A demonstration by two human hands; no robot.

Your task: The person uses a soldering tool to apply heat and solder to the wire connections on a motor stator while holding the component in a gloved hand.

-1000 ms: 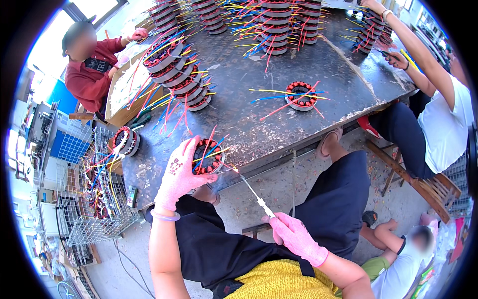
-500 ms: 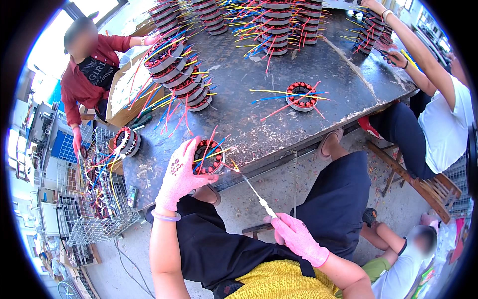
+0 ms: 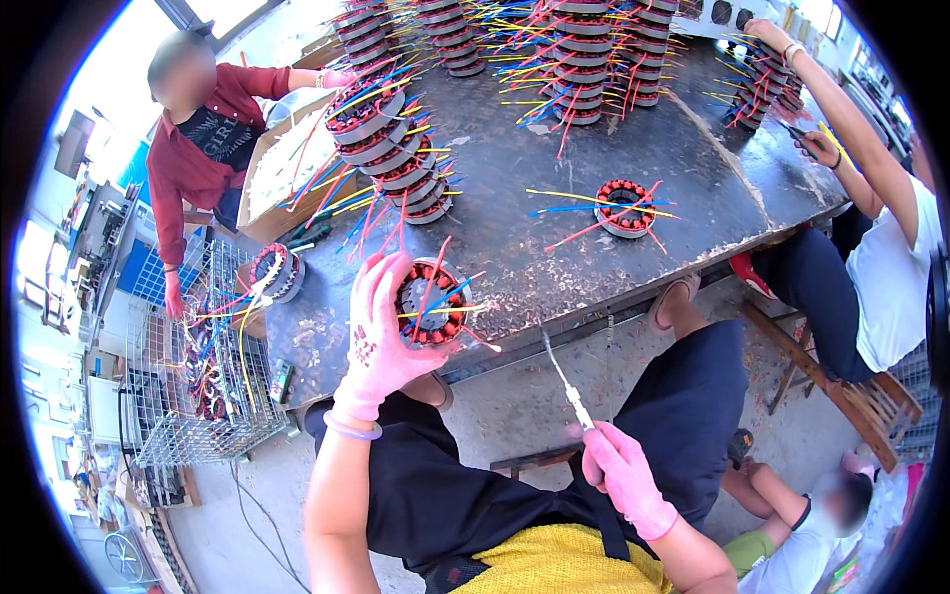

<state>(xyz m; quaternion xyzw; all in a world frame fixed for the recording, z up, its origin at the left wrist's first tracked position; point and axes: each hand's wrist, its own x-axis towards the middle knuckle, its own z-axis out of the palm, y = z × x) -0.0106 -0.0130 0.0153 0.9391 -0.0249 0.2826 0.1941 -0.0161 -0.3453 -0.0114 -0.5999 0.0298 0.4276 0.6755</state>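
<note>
Centre frame, our left hand (image 3: pixel 381 337) in a pink glove is clasped around a round metal stator ring with red windings and coloured wire leads (image 3: pixel 428 305), held at the near edge of the dark worktable (image 3: pixel 515 213). Lower centre, our right hand (image 3: pixel 623 475) grips a thin white-handled pick tool (image 3: pixel 569 381). At left, a wire mesh basket (image 3: pixel 163 396) holds more wired stators. A cardboard box (image 3: pixel 259 188), upper left; contents unclear.

One package shows — an open brown cardboard box (image 3: pixel 282 173) at the bench's (image 3: pixel 515 257) far left corner, flaps up, just beside the person in the red shirt (image 3: pixel 203 148).
</note>
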